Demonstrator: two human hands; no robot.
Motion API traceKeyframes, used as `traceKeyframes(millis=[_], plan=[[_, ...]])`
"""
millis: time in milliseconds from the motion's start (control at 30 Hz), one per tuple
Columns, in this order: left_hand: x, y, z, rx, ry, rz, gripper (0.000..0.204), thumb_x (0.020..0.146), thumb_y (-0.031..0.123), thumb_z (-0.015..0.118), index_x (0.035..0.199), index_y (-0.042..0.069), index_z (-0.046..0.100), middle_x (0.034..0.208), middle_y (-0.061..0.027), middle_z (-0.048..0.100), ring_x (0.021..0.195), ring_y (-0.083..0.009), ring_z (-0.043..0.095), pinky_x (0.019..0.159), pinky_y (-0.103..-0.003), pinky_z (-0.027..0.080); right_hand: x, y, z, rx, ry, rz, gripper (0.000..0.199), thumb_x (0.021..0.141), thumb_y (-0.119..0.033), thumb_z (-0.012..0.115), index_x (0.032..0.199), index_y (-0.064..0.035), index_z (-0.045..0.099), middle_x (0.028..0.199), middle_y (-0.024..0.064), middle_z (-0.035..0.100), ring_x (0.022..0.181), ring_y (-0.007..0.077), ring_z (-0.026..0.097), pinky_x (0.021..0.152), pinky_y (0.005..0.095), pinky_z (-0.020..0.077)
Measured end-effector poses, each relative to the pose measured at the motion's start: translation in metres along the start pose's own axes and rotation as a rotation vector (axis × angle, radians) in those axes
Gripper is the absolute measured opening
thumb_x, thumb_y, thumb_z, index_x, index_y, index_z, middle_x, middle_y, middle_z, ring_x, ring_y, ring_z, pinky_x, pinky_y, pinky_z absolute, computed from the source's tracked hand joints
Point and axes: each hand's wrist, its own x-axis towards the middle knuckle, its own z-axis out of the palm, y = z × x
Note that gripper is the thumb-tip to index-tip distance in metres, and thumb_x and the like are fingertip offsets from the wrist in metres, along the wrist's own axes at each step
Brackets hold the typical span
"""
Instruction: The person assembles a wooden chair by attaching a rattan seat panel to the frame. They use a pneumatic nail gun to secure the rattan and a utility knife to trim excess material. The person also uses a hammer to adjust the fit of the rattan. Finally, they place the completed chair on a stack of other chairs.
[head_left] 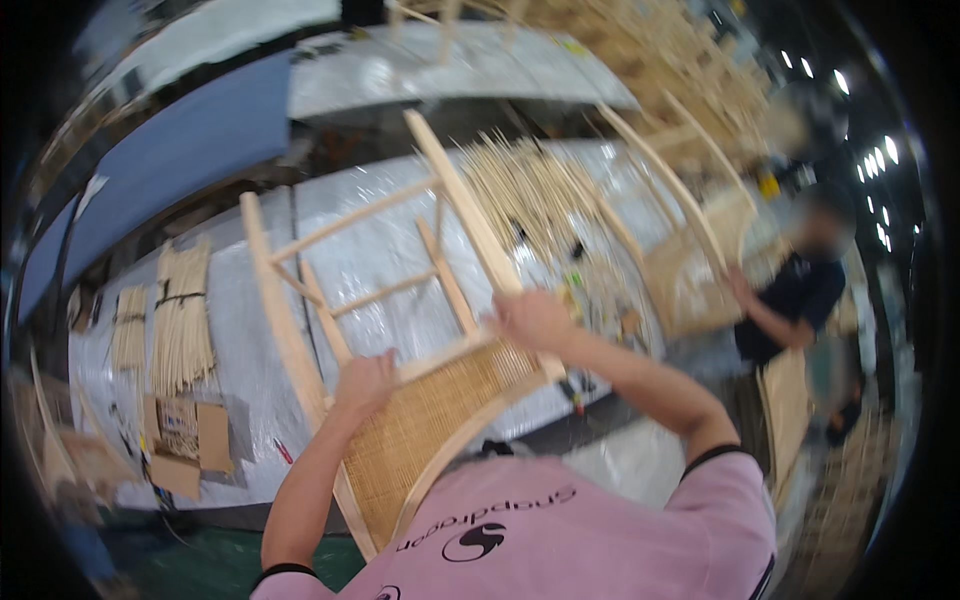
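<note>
A pale wooden chair frame [465, 225] with a woven cane panel [430, 425] lies tilted across the plastic-covered table before me. Its legs point away, and the cane end is close to my body. My left hand [365, 383] is closed on the frame at the left end of the rail bordering the cane. On the right, my right hand [532, 322] wraps the frame where the thick leg meets that same rail. The undersides of both hands and some fingertips are hidden.
Loose cane strips [520, 195] spread behind the chair. Tied strip bundles [183, 320] and an open cardboard box [185, 445] sit at left, near a red tool [284, 452]. At right, a co-worker [800, 290] holds another chair frame [690, 210]. A blue surface [190, 150] stands beyond.
</note>
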Motion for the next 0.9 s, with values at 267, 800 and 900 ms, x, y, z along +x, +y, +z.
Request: traceKeyframes(millis=[267, 800, 900], plan=[[0.005, 0.009, 0.003, -0.125, 0.070, -0.034, 0.062, 0.110, 0.032, 0.033, 0.079, -0.002, 0.074, 0.076, -0.0321, 0.067, 0.075, -0.0510, 0.067, 0.076, -0.056, 0.052, -0.062, 0.200, 0.122, 0.441, 0.421, 0.607, 0.028, 0.098, -0.033, 0.060, 0.102, -0.0071, 0.071, 0.087, 0.0226, 0.071, 0.080, 0.0418, 0.070, 0.070, 0.0538, 0.0528], [0.001, -0.012, -0.017, 0.054, -0.172, -0.220, 0.033, 0.096, 0.029, 0.055, 0.089, 0.002, 0.072, 0.086, -0.0202, 0.075, 0.081, -0.0403, 0.072, 0.076, -0.048, 0.054, -0.109, 0.277, 0.551, 0.361, 0.073, 0.931, 0.062, 0.081, -0.025, 0.076, 0.135, -0.0050, 0.053, 0.132, 0.0271, 0.062, 0.125, 0.0457, 0.059, 0.105, 0.0525, 0.0478], [0.015, -0.003, -0.015, 0.107, -0.198, -0.141, 0.027, 0.091, 0.028, 0.056, 0.094, 0.005, 0.071, 0.082, -0.0218, 0.071, 0.078, -0.0422, 0.071, 0.072, -0.052, 0.054, -0.099, 0.269, 0.506, 0.418, 0.098, 0.755, 0.061, 0.082, -0.026, 0.073, 0.136, -0.0023, 0.056, 0.132, 0.0226, 0.062, 0.118, 0.0422, 0.060, 0.102, 0.0511, 0.0475]])
